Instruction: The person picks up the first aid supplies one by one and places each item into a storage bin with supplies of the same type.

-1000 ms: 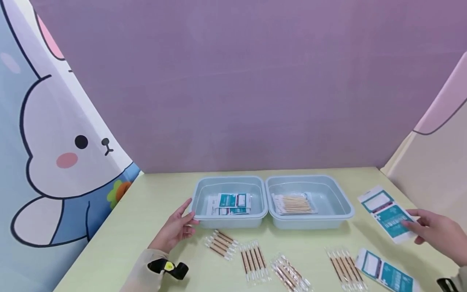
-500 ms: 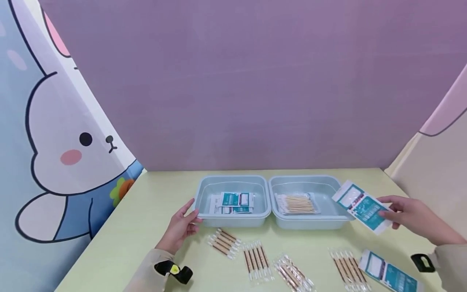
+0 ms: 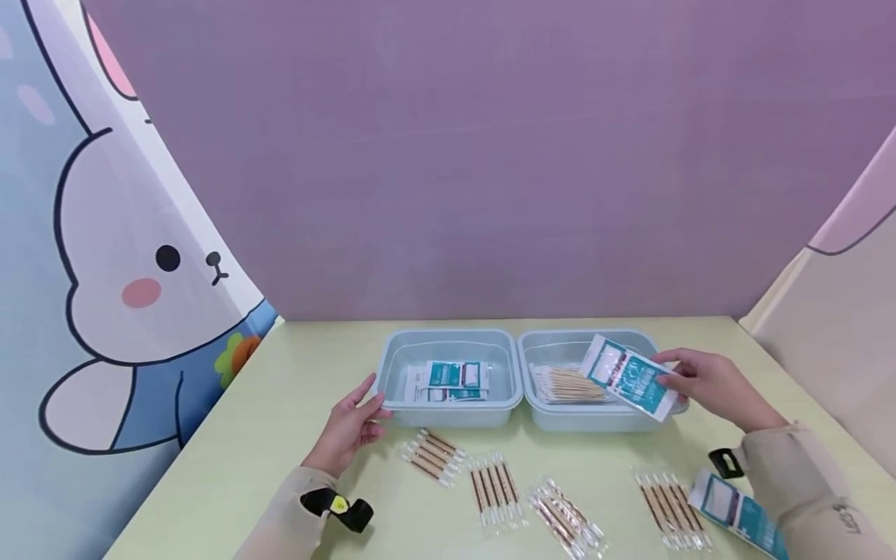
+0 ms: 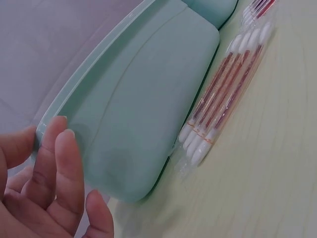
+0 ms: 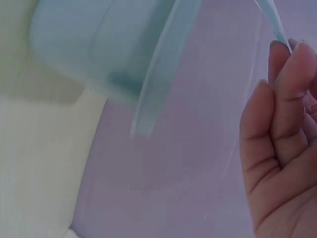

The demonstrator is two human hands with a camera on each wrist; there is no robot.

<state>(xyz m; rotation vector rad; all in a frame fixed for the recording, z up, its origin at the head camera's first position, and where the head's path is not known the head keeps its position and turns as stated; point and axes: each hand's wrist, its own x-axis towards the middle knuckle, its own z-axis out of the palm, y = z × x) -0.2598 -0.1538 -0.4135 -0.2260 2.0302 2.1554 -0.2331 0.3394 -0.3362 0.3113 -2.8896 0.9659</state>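
My right hand (image 3: 714, 389) pinches a flat teal-and-white packet (image 3: 633, 377) by its right end, tilted over the right blue tray (image 3: 595, 421). A bag of wooden cotton swabs (image 3: 570, 385) lies in that tray, partly behind the packet. The right wrist view shows just a sliver of the packet (image 5: 272, 20) between thumb and fingers. My left hand (image 3: 348, 428) holds the left blue tray (image 3: 448, 417) by its near left rim, thumb and fingers on either side. Inside the left tray lie several similar teal-and-white packets (image 3: 455, 375).
In front of the trays lie clear sleeves of brown-stemmed cotton swabs: one at left (image 3: 434, 457), then a second (image 3: 497, 490), a third (image 3: 567, 517) and a fourth (image 3: 672, 509). Another teal packet (image 3: 735, 509) lies partly under my right forearm. A purple panel (image 3: 490, 155) stands behind the table.
My right hand has carried the teal-and-white packet leftward from the table's right side to above the right tray. My left hand stays at the left tray's rim.
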